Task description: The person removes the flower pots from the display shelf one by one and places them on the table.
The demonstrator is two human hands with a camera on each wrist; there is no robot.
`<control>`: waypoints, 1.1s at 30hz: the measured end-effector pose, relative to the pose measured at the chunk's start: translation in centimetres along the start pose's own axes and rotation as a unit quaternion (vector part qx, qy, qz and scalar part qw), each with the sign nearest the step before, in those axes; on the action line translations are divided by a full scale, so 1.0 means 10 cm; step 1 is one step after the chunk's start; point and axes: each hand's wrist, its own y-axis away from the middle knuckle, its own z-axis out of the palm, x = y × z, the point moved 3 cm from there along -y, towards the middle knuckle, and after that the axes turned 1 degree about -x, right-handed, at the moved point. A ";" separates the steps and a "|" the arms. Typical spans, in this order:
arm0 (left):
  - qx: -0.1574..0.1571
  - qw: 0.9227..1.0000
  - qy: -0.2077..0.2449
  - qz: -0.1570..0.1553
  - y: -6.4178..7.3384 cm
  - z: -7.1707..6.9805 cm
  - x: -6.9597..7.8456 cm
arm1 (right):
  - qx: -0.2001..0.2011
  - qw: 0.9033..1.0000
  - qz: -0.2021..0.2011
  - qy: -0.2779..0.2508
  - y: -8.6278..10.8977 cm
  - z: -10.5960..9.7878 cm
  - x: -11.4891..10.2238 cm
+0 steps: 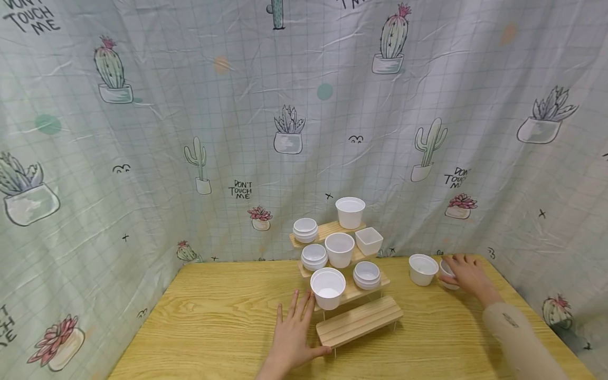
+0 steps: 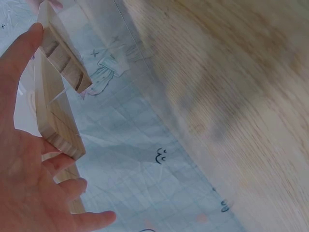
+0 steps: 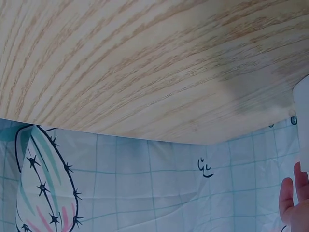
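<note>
A tiered wooden stand (image 1: 359, 320) bears several white pots, among them a front tall round pot (image 1: 328, 287), a square pot (image 1: 369, 241) and a ribbed round pot (image 1: 366, 275). My left hand (image 1: 292, 338) is spread at the stand's left end. In the left wrist view its thumb touches the end of one step (image 2: 67, 63), and its fingers lie against another step (image 2: 60, 125). On the table's right side my right hand (image 1: 467, 275) grips a small white pot (image 1: 445, 270) by its rim, covering much of it. Only that pot's edge (image 3: 303, 121) shows in the right wrist view.
Another white round pot (image 1: 423, 269) stands just left of the right hand's pot. The wood-grain table (image 1: 214, 316) meets a cactus-print curtain (image 1: 237, 132) at the back and sides. The stand's lowest step carries no pot.
</note>
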 end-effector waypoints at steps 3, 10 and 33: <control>-0.001 1.000 -0.001 0.000 0.01 0.00 0.00 | 0.012 1.000 -0.006 0.000 -0.01 0.04 0.01; 0.000 1.000 -0.003 0.000 0.01 -0.01 0.01 | 0.008 1.000 -0.002 0.011 -0.02 0.09 0.03; 0.010 1.000 -0.007 0.001 0.00 0.01 0.00 | -0.004 1.000 0.007 0.000 -0.02 0.06 0.00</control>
